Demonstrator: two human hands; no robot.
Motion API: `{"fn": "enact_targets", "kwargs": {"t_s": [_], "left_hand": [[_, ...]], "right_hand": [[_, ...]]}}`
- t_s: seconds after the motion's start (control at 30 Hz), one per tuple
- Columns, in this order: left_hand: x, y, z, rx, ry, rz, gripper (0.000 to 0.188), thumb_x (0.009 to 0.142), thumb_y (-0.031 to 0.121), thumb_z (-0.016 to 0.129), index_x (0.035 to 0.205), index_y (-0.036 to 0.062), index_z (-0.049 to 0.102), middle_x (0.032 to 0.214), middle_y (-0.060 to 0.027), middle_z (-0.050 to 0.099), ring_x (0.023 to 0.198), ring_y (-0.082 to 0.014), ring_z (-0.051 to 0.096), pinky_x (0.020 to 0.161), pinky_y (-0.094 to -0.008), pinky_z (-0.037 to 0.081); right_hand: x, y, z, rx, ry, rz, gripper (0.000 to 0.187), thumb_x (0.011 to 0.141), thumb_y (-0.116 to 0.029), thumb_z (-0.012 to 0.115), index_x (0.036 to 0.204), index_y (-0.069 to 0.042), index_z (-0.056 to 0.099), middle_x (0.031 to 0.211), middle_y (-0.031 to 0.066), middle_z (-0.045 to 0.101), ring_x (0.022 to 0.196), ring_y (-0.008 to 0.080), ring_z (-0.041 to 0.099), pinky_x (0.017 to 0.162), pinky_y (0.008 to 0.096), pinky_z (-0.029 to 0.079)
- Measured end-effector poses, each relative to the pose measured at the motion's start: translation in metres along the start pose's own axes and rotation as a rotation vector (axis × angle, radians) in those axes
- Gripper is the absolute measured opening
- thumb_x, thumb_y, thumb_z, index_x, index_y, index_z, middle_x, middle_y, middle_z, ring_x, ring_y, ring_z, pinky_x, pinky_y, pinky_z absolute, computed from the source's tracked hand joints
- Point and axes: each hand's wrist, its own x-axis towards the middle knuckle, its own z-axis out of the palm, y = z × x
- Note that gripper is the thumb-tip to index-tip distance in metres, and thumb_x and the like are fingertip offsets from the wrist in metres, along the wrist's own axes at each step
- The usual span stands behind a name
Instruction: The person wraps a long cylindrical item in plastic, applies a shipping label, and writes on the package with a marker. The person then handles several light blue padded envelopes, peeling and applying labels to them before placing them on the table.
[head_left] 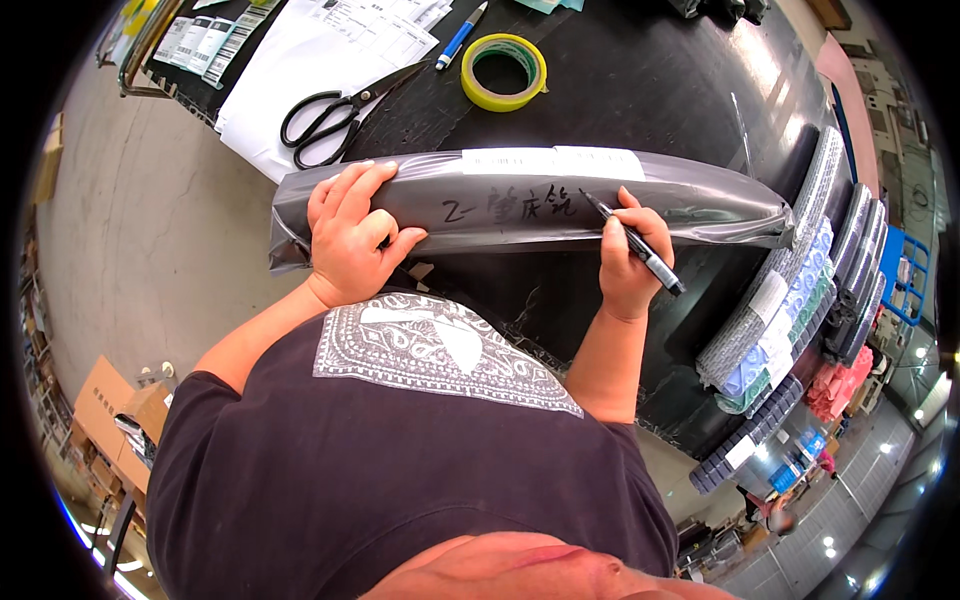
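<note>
A long dark grey plastic-wrapped package [700, 205] lies across the near side of the black table. White labels [600, 161] run along its far edge, and black handwriting marks its top. My left hand [352, 235] rests on the package's left part, fingers bent and apart, pressing on the plastic. Near the end of the handwriting, my right hand [636, 255] is closed around a black marker pen [655, 262]. The marker's tip meets the package surface or sits just above it; I cannot tell which.
Beyond the package lie black-handled scissors [335, 122], a yellow tape roll [504, 72], a blue-and-white pen [461, 37] and white papers [290, 70]. Several wrapped rolls [775, 300] line the table's right side. Cardboard boxes [108, 415] stand at the lower left.
</note>
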Motion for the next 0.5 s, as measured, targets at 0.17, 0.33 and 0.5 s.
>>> {"fn": "enact_targets", "kwargs": {"t_s": [0.17, 0.33, 0.5], "left_hand": [[-0.0003, 0.0001, 0.0015, -0.005, 0.004, -0.004, 0.036, 0.063, 0.021, 0.083, 0.059, 0.0085, 0.05, 0.126, -0.0177, 0.059, 0.118, -0.0356, 0.053, 0.098, -0.0428, 0.035], [-0.0007, -0.0008, 0.0009, 0.0, -0.012, -0.009, 0.036, 0.064, 0.021, 0.083, 0.059, 0.0087, 0.05, 0.127, -0.0175, 0.059, 0.119, -0.0355, 0.053, 0.098, -0.0432, 0.034], [-0.0013, -0.0011, 0.0019, 0.004, -0.013, -0.012, 0.035, 0.065, 0.022, 0.083, 0.059, 0.0089, 0.051, 0.128, -0.0168, 0.059, 0.119, -0.0354, 0.052, 0.098, -0.0432, 0.034]], "right_hand": [[-0.0004, 0.0015, 0.0, 0.02, 0.004, -0.014, 0.006, 0.078, 0.004, 0.062, 0.082, 0.001, 0.059, 0.073, 0.0063, 0.057, 0.07, 0.0147, 0.057, 0.098, 0.0456, 0.051], [0.0002, 0.0042, -0.0024, 0.074, 0.024, -0.008, 0.004, 0.077, 0.003, 0.062, 0.08, 0.0, 0.059, 0.071, 0.0059, 0.055, 0.065, 0.014, 0.054, 0.098, 0.0464, 0.05], [0.0009, 0.0037, -0.0031, 0.068, -0.002, -0.037, 0.006, 0.075, 0.004, 0.06, 0.08, 0.0, 0.058, 0.067, 0.0044, 0.051, 0.061, 0.0125, 0.05, 0.099, 0.0471, 0.049]]}}
